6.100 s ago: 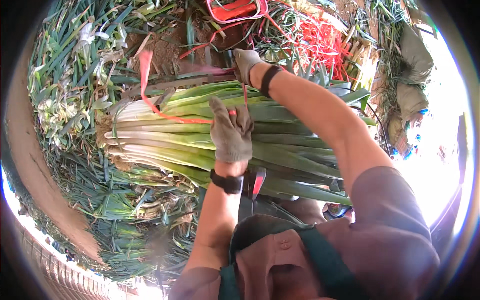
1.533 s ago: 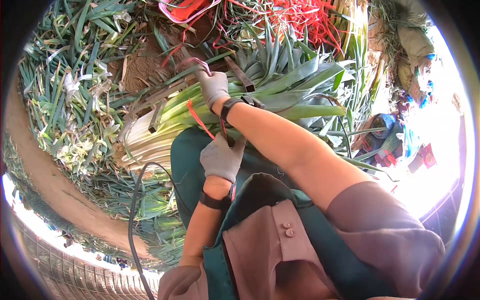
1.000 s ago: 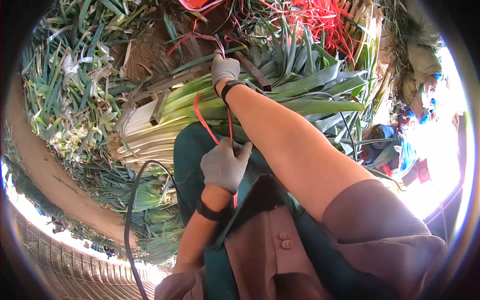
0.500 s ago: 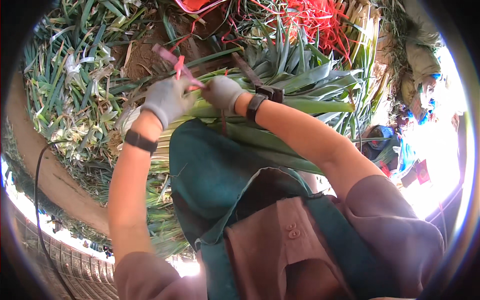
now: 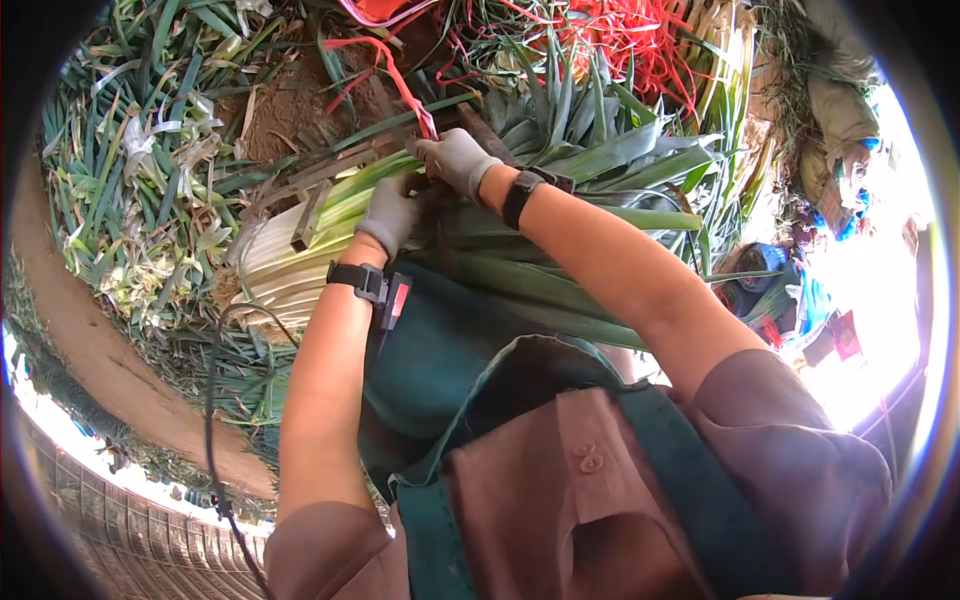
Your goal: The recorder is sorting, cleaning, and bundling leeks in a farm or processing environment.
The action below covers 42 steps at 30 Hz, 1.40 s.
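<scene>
A bundle of leeks point(image 5: 275, 255) lies crosswise before me, white stems to the left and broad green leaves point(image 5: 610, 160) to the right. My right hand point(image 5: 460, 163), in a grey glove, is closed at the bundle's middle. From its fingertips a red plastic strip point(image 5: 402, 85) runs up and away to the left. My left hand point(image 5: 390, 213), gloved too, is at the bundle just below and left of the right one; its fingers are smeared and partly hidden. Dark upright bars, one by the stems point(image 5: 311, 216) and one behind my right hand, flank the bundle.
A heap of loose leeks and trimmings point(image 5: 150, 190) covers the left side. Tangled red strips point(image 5: 635, 50) lie at the far right of centre, beside more stacked leeks point(image 5: 725, 60). A black cable point(image 5: 212, 400) hangs along my left arm.
My left hand has moved right and down from the strip to the bundle's middle. The strip's free end now trails from my right hand, which has shifted slightly up.
</scene>
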### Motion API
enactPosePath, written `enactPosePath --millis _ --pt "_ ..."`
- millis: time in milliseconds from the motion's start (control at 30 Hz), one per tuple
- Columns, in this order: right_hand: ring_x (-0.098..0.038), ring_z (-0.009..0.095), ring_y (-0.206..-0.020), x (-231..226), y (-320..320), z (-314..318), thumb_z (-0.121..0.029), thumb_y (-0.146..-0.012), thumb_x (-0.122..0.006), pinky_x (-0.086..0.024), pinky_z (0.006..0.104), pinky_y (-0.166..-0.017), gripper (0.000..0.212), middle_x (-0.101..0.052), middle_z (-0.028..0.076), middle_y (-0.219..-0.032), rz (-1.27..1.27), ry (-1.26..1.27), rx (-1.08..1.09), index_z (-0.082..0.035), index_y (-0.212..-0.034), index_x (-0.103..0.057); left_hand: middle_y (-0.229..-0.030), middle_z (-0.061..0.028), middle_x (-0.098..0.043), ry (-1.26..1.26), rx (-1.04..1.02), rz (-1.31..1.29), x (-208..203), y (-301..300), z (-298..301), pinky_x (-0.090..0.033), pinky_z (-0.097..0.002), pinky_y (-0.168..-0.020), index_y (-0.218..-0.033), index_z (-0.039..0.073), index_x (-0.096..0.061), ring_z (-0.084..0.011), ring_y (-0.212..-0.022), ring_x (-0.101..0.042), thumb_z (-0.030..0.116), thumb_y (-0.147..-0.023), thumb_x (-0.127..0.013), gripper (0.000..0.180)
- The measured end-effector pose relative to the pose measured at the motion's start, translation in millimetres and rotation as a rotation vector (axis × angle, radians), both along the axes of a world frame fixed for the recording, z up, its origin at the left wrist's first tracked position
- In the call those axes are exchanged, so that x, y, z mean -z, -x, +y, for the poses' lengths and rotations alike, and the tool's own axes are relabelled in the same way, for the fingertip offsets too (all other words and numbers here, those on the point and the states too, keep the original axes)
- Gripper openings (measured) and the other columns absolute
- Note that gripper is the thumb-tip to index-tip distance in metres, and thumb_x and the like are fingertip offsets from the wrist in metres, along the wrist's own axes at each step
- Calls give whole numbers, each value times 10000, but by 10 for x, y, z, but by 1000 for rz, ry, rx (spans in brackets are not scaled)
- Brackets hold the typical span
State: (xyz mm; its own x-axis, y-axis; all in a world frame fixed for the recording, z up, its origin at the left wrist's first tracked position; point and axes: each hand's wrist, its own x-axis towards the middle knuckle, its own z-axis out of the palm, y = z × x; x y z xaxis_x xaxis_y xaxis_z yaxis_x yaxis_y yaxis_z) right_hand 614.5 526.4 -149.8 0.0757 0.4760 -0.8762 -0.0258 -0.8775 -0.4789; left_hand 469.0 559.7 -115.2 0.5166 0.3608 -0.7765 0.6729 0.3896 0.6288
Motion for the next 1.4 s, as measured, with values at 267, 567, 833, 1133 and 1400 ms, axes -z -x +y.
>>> enactPosePath --millis 267,567,833,1133,1400 --pt "-623 251 -622 209 -180 -170 -228 -915 -592 -504 360 -581 147 -599 99 -677 -230 -428 -499 -81 -918 -597 -874 -127 -715 -7 -32 -10 176 -25 1 -496 -301 -717 -982 -15 -704 -145 -754 -634 184 -839 -694 245" --pt "-607 163 -640 -318 -345 100 -281 -884 -694 -509 299 -603 252 -609 33 -712 310 111 513 -43 -821 -639 -844 -188 -690 -45 47 24 288 146 -14 -511 -357 -702 -860 55 -711 -280 -793 -665 141 -891 -561 175" --pt "-655 354 -860 -748 -373 337 -374 -814 -646 -509 435 -811 332 -689 163 -884 -186 -529 -798 -71 -925 -723 -919 -183 -692 -683 597 112 98 -184 -112 -495 -416 -810 -921 56 -696 -361 -935 -652 312 -953 -469 343" --pt "-643 348 -882 -690 -481 471 -501 -866 -584 -497 426 -775 467 -668 163 -868 -32 -446 -1193 -50 -954 -672 -898 -45 -677 -228 288 -245 389 329 20 -424 -262 -572 -1001 93 -658 -128 -723 -603 170 -895 -568 159" --pt "-661 353 -756 -1144 -406 34 -315 -912 -508 -518 443 -662 321 -673 148 -788 -113 -321 -1615 -51 -833 -673 -729 20 -570 720 -373 -84 114 154 209 -246 -205 -441 -947 34 -668 -32 -485 -373 121 -867 -595 139"
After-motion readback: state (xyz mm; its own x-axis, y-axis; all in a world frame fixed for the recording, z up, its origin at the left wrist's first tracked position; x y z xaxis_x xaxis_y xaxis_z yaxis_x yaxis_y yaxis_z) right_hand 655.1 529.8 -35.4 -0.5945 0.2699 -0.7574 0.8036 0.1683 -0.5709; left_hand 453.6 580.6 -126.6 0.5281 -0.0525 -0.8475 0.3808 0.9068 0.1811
